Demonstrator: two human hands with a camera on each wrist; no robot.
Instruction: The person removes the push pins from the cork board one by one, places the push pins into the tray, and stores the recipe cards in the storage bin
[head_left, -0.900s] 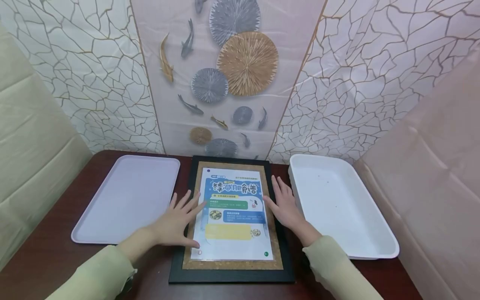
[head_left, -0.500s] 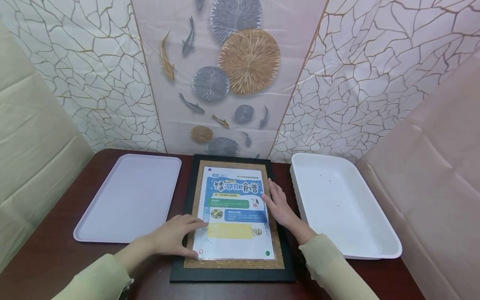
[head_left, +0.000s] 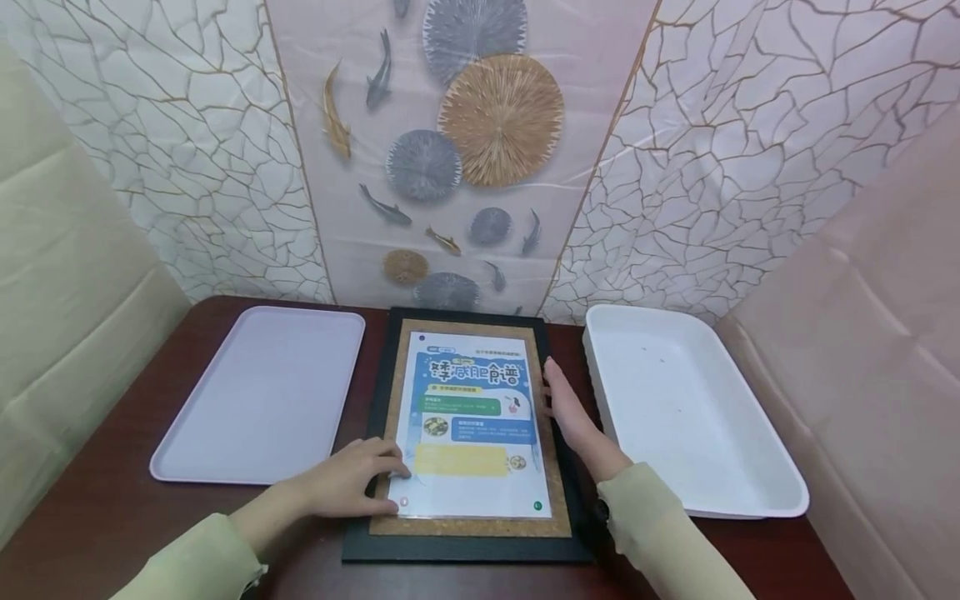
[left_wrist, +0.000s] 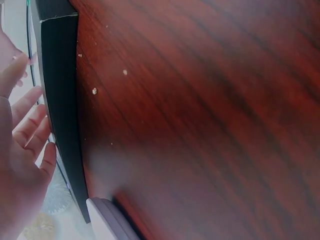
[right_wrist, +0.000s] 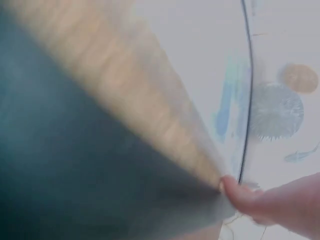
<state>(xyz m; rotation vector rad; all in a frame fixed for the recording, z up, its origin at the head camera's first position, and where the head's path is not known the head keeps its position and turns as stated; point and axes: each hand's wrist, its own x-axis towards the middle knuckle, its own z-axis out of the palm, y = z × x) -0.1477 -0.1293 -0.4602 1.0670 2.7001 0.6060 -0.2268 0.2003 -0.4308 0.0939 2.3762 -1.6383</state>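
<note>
A laminated sheet [head_left: 472, 497] printed in blue, green and yellow lies on the cork panel [head_left: 465, 527] of a black frame [head_left: 465, 550], flat on the table. My left hand [head_left: 341, 482] reaches over the frame's left side, thumb and bent fingertips apart at the sheet's lower left edge. From the left wrist view, the black side of the frame [left_wrist: 61, 90] runs beside the loosely bent fingers [left_wrist: 37, 135]. Along the frame's right side, my right hand [head_left: 573, 417] stands turned on edge with fingers fairly straight. A fingertip [right_wrist: 237, 192] touches the frame border in the right wrist view.
To the left lies a flat pale lilac tray [head_left: 258, 396]. A deep white tray [head_left: 690, 417] stands close to the right forearm. The dark red table [head_left: 82, 500] has small crumbs [left_wrist: 94, 91] beside the frame. Patterned cloth [head_left: 457, 200] hangs behind.
My left hand has lowered and slid toward the sheet's lower left corner, its spread fingers drawing in. My right hand has moved off the sheet's edge and turned upright at the frame's right side.
</note>
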